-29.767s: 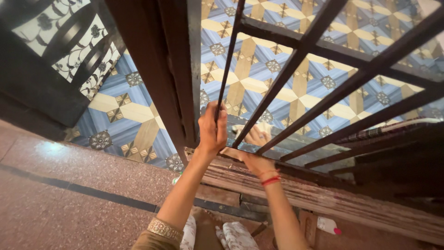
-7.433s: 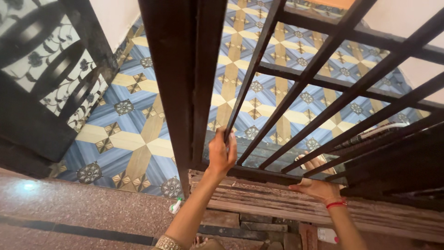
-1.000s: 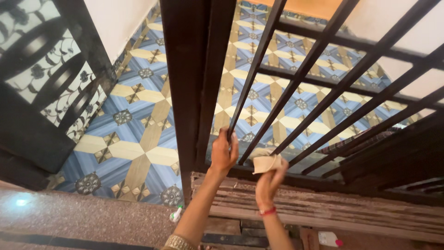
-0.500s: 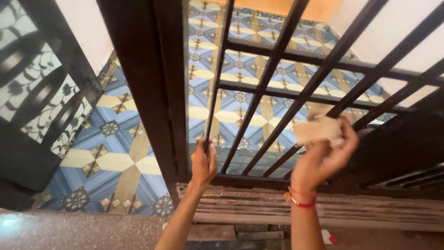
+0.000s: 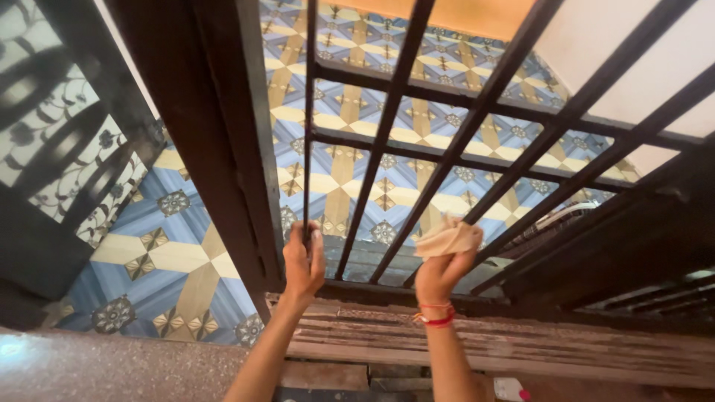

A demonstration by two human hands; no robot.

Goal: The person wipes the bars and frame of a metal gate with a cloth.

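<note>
- Since the frame of half a second ago, the right hand (image 5: 439, 275) has been lowered a little and brought toward the middle, so that the crumpled beige cloth (image 5: 447, 238) is now pressed against a slanted bar of the dark metal window grille (image 5: 387, 134) instead of being held up and off to the right.
- The cloth is clenched in the fingers of the right hand, with its bunched part showing above the knuckles; a red thread band (image 5: 436, 318) is worn at that wrist.
- The left hand (image 5: 303, 260) is closed around a thin vertical bar (image 5: 309, 112) of the grille, just beside the dark wooden frame post (image 5: 216, 149), and it seems to be used as a support.
- The step in hand is judged to be the wiping of the grille bars, at the lower part of one bar.
- For the next move, firm pressure along the bar would be needed, and the left grip should be kept steady; it cannot be told clearly whether the cloth wraps the bar or only touches its front.
- Below both hands, a worn wooden sill of pale, rough planks (image 5: 521, 350) is seen, and a speckled stone surface (image 5: 112, 368) lies at the lower left.
- Through the bars, a patterned floor of blue, cream and tan tiles (image 5: 171, 253) is seen, with an ornate black metal panel (image 5: 67, 171) at the left and a pale wall (image 5: 633, 52) at the upper right.
</note>
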